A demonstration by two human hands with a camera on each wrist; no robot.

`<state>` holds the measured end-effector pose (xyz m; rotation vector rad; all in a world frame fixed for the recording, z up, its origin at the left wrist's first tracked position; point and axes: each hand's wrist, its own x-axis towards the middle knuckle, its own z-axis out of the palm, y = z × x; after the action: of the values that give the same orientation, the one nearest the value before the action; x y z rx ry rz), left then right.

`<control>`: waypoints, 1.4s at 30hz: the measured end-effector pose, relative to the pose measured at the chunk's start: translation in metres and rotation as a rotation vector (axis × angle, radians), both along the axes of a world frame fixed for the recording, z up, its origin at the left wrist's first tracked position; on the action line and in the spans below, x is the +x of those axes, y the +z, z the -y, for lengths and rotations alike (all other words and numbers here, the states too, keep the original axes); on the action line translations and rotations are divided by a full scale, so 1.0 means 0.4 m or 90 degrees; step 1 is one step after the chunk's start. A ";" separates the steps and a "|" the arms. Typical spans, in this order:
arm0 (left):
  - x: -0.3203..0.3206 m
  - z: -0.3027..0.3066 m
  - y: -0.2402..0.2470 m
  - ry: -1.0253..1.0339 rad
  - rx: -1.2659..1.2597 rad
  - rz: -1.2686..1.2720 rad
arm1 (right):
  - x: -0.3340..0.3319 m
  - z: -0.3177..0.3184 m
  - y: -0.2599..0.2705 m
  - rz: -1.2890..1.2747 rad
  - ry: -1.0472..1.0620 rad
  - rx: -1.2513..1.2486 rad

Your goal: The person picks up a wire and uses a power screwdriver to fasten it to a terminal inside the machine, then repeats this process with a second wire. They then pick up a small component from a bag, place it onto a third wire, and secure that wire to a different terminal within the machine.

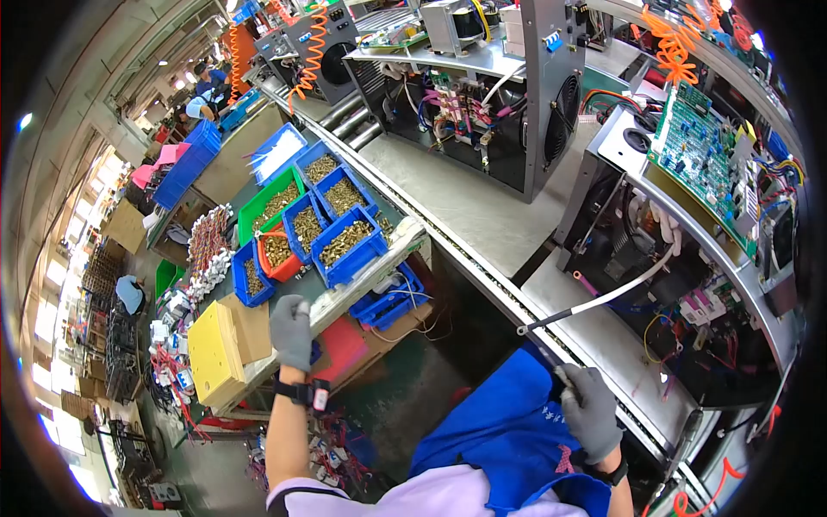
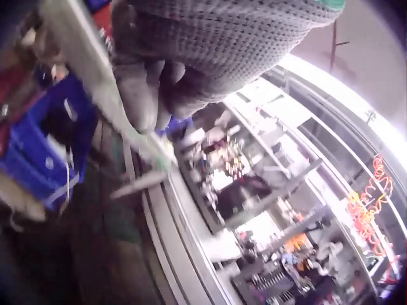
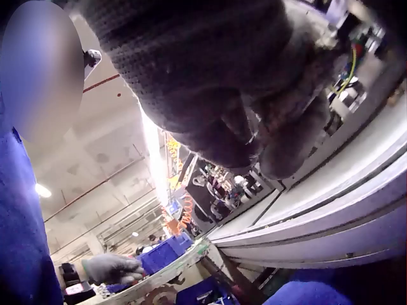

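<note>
Left hand (image 1: 293,334) near bins (image 1: 353,269) holding brass-coloured pieces (image 1: 346,243).

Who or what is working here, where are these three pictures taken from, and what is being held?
There is no machine arm: a person works with two hands in grey gloves. The wide picture comes from a camera on the head, looking forward and down. The others come from cameras on the wrists, each close to its own hand.

The left hand is by a bench carrying blue bins and a red bin, filled with small brass-coloured parts. I see nothing clearly held there.

The right hand is on the other side, near a white cable and open metal cabinets full of wiring. Its fingers are curled, but whether they hold something is unclear.
</note>
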<state>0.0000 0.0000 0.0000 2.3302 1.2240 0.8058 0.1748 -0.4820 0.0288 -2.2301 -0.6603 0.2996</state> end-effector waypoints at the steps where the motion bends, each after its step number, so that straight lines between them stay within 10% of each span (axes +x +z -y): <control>1: -0.003 -0.012 -0.008 0.029 -0.010 -0.051 | 0.002 -0.001 0.005 0.015 0.039 -0.002; 13: 0.026 -0.036 -0.003 0.047 0.137 -0.196 | 0.014 -0.190 0.046 -0.063 0.140 0.108; 17: 0.118 0.255 0.084 -0.305 -0.114 -0.098 | 0.008 -0.285 0.017 -0.345 0.088 0.387; 19: 0.138 0.386 0.063 -0.578 -0.511 0.054 | -0.011 -0.342 0.039 -0.465 0.052 0.528; 21: 0.160 0.497 0.095 -0.565 -0.785 0.005 | -0.025 -0.369 0.052 -0.492 0.044 0.573; 25: 0.152 0.521 0.075 -0.530 -0.617 -0.084 | -0.040 -0.365 0.006 -0.464 0.099 0.531; 29: 0.125 0.378 0.092 -0.302 -0.558 0.123 | -0.044 -0.281 0.021 -0.073 0.081 0.333; 33: 0.047 -0.022 0.023 -0.086 0.009 0.032 | -0.071 -0.079 -0.009 -0.184 0.050 0.320; 39: 0.090 -0.044 0.139 -0.035 -0.033 -0.174 | -0.168 0.191 -0.009 -0.170 -0.186 0.301; 42: 0.030 -0.342 -0.118 -0.036 0.054 -0.277 | -0.225 0.245 0.030 -0.147 -0.327 0.310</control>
<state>0.0121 0.1367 -0.0471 2.6884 1.3017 0.3428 0.0849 -0.5800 0.0410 -1.7788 -0.0133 0.1128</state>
